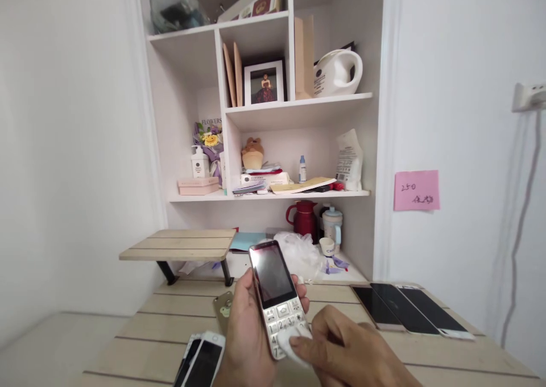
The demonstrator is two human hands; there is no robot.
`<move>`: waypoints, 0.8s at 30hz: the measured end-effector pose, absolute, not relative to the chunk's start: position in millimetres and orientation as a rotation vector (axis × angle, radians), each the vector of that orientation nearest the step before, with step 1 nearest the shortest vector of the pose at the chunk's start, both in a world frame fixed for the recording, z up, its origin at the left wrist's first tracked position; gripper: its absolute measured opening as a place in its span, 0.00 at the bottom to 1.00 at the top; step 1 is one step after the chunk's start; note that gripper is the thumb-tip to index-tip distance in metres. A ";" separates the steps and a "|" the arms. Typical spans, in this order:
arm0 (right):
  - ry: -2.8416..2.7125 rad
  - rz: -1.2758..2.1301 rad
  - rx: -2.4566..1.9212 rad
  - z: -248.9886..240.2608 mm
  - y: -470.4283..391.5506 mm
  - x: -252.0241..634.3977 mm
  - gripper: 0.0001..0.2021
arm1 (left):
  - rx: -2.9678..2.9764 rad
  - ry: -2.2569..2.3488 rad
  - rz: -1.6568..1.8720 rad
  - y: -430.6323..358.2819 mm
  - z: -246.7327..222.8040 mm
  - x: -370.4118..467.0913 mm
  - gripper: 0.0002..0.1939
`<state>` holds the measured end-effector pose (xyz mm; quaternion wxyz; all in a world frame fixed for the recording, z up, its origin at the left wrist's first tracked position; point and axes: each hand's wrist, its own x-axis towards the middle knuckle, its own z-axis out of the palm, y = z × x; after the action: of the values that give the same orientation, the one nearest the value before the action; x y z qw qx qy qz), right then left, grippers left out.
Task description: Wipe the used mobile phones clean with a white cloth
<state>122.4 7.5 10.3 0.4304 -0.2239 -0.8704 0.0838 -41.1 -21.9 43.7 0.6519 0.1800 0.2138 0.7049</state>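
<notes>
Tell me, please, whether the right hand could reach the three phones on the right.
Probably yes: nothing visible stands between the right hand and the three phones, though it holds a white pad.

In the lower centre of the frame, the left hand (245, 336) cradles a keypad phone (271, 276) while the right hand (350, 341) holds a white pad (286, 342) against its keys (281, 325). White phones (205, 363) lie overlapping on the counter (140, 333) at lower left, three dark-screened phones (405, 308) at lower right. A red jug (305, 219) stands at centre below the shelves (298, 106), a pink note (416, 192) at right.
</notes>
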 end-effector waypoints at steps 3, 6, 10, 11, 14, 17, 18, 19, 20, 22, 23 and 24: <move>-2.151 0.205 -0.613 4.3 8.2 114.1 0.11 | 0.457 0.467 1.548 -23.6 43.0 -43.1 0.25; -2.138 0.068 -0.546 7.5 9.3 117.3 0.07 | 0.528 0.374 1.479 -22.7 40.7 -42.5 0.23; -2.147 -0.075 -0.438 14.6 15.9 132.9 0.18 | 0.547 0.357 1.373 -20.3 36.4 -36.0 0.22; -2.130 -0.114 -0.422 15.6 18.3 136.5 0.20 | 0.559 0.381 1.352 -19.5 34.3 -34.1 0.22; -1.970 -0.196 -0.463 17.2 24.5 143.4 0.19 | 0.616 0.495 1.285 -16.8 26.2 -30.0 0.21; -1.823 -0.214 -0.537 19.2 24.1 144.3 0.16 | 0.648 0.630 1.182 -15.6 22.2 -29.6 0.26; -1.827 -0.214 -0.540 20.0 21.8 143.1 0.16 | 0.645 0.658 1.157 -15.9 23.1 -30.0 0.27; -1.865 -0.216 -0.528 20.6 18.4 141.1 0.17 | 0.633 0.669 1.144 -16.6 25.1 -30.4 0.28; -1.941 -0.224 -0.504 20.9 14.4 138.4 0.17 | 0.615 0.666 1.141 -17.4 27.9 -30.8 0.28; -2.125 -0.257 -0.449 21.1 6.2 132.1 0.17 | 0.571 0.645 1.150 -19.3 34.4 -31.8 0.26; -2.195 -0.277 -0.434 21.1 3.2 129.3 0.16 | 0.554 0.637 1.147 -20.0 37.1 -32.5 0.25; -2.233 -0.289 -0.427 21.1 1.6 127.4 0.16 | 0.545 0.637 1.145 -20.5 38.9 -33.2 0.25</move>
<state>127.4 1.6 21.1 0.4122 -0.1697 -0.8877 -0.1149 -33.2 -20.5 38.9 0.7586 0.2500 0.2926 0.5257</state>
